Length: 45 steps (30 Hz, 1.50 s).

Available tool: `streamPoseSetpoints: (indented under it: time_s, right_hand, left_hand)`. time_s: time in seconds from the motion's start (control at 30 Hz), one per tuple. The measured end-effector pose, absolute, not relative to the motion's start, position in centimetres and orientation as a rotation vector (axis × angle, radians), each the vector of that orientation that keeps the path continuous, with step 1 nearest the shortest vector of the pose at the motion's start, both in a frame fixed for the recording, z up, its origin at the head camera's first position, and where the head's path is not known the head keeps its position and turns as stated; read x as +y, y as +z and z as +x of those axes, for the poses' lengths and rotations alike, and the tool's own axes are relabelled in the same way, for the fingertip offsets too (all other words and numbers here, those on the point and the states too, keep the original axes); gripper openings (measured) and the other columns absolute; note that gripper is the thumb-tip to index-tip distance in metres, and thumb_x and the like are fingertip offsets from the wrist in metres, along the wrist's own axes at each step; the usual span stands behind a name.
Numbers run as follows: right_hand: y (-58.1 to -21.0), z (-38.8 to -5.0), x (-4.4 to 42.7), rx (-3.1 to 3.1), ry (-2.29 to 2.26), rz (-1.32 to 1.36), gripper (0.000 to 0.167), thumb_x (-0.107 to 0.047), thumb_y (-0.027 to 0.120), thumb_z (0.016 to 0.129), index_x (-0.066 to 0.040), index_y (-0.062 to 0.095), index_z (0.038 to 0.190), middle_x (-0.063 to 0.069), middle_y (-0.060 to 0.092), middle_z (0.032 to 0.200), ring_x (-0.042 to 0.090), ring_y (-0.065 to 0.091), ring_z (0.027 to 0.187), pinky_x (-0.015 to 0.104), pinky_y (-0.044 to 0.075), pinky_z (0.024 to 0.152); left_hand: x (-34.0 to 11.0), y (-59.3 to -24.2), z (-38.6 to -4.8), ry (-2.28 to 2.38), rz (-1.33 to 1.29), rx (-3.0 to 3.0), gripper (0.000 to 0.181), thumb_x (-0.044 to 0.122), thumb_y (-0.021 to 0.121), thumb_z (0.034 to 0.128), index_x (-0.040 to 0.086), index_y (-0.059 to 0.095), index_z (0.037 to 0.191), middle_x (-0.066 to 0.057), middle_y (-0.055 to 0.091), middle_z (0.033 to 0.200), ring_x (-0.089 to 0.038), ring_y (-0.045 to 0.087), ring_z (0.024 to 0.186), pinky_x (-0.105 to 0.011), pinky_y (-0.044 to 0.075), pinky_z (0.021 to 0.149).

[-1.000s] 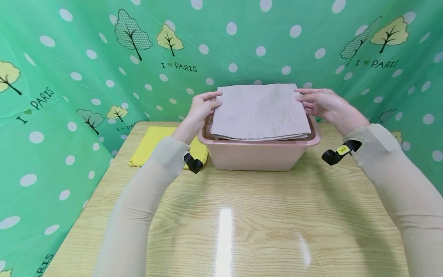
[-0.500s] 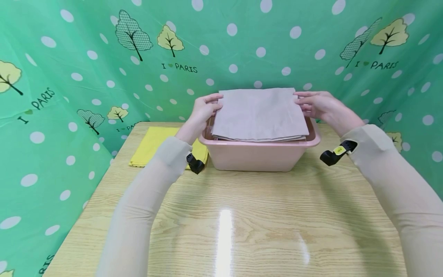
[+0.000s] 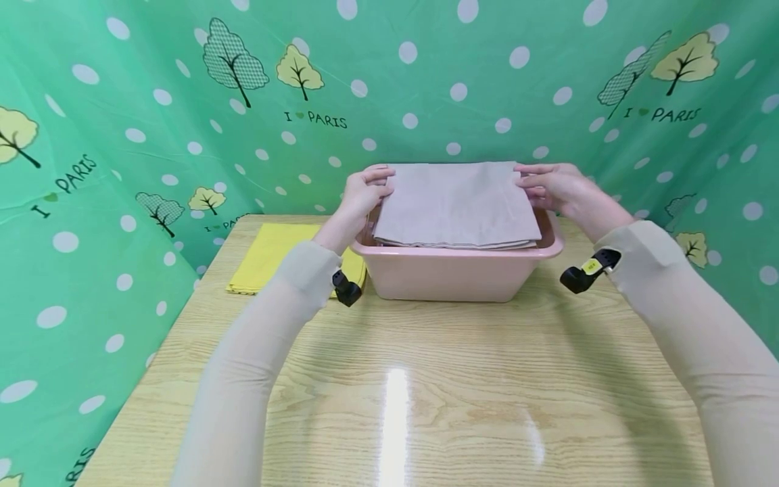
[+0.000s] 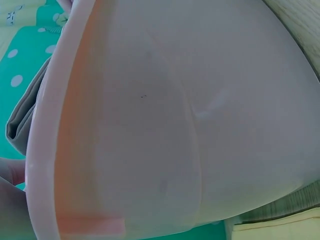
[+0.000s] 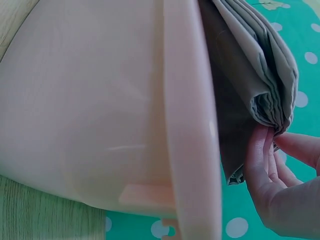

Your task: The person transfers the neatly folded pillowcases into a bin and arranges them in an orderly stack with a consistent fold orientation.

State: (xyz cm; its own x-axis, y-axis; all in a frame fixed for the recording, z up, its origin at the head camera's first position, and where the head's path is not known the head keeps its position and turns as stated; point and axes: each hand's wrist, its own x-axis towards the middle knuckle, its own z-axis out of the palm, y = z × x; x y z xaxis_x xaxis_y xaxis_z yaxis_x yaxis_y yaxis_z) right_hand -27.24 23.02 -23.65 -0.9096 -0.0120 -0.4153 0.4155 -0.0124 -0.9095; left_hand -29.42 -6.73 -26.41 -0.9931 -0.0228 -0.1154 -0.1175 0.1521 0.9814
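A folded grey cloth point(image 3: 456, 206) lies over the mouth of a pink plastic tub point(image 3: 441, 274), its front edge just inside the near rim. My left hand point(image 3: 363, 196) pinches the cloth's far left corner. At the far right corner, my right hand point(image 3: 560, 189) grips the other side between thumb and fingers. The right wrist view shows the cloth's stacked layers point(image 5: 272, 75) above the rim, with the right fingertips point(image 5: 260, 140) on its edge. Only part of the left hand point(image 4: 12, 205) shows in the left wrist view, beside the rim.
A folded yellow cloth point(image 3: 268, 253) lies on the wooden table point(image 3: 475, 385) left of the tub, partly behind the left forearm. A green dotted curtain point(image 3: 426, 81) hangs close behind the tub and along both sides.
The far edge of the grey cloth has come down toward the tub. Both hands have sunk slightly with it and moved a little inward. The tub and yellow cloth stay in place.
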Motion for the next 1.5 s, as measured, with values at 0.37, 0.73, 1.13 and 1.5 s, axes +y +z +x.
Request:
streamPoseSetpoints:
  time_s: [0.37,0.73,1.13,1.5]
  right_hand:
    - [-23.8,-27.2,22.7,2.025,-1.983,0.414,0.053,-0.004,0.054,0.086,-0.010,0.035,0.136,-0.003,0.063,0.074,0.009,0.061,0.065,0.023,0.052,0.065]
    - [-23.9,-24.2,21.6,2.173,-1.909,0.091,0.028,-0.008,0.050,0.089,-0.009,0.047,0.117,-0.006,0.063,0.081,0.009,0.061,0.073,0.024,0.051,0.073]
    - [-24.7,-21.3,19.3,2.212,-1.918,-0.104,0.021,-0.009,0.052,0.088,-0.009,0.055,0.109,-0.004,0.064,0.084,0.010,0.061,0.070,0.025,0.051,0.070]
    - [-25.6,-19.6,18.1,2.230,-1.871,-0.325,0.024,-0.009,0.053,0.088,-0.004,0.053,0.111,-0.003,0.064,0.086,0.012,0.061,0.072,0.025,0.051,0.069]
  left_hand:
    - [-6.9,-26.5,-29.4,1.907,-0.109,2.377,0.033,0.000,0.055,0.0838,0.010,0.059,0.115,-0.004,0.052,0.117,-0.018,0.054,0.095,-0.028,0.046,0.083]
    - [-8.5,-26.8,-27.0,1.936,0.143,2.494,0.031,-0.001,0.046,0.0852,0.001,0.057,0.114,-0.016,0.059,0.109,-0.024,0.056,0.097,-0.030,0.048,0.080]
    - [-10.6,-27.0,-23.9,2.060,0.331,2.578,0.028,-0.001,0.050,0.0827,-0.002,0.059,0.109,-0.017,0.059,0.107,-0.019,0.056,0.094,-0.026,0.048,0.078]
    - [-11.8,-27.6,-21.6,2.094,0.392,2.591,0.026,0.003,0.055,0.0842,-0.003,0.058,0.109,-0.015,0.058,0.110,-0.019,0.055,0.093,-0.022,0.045,0.079]
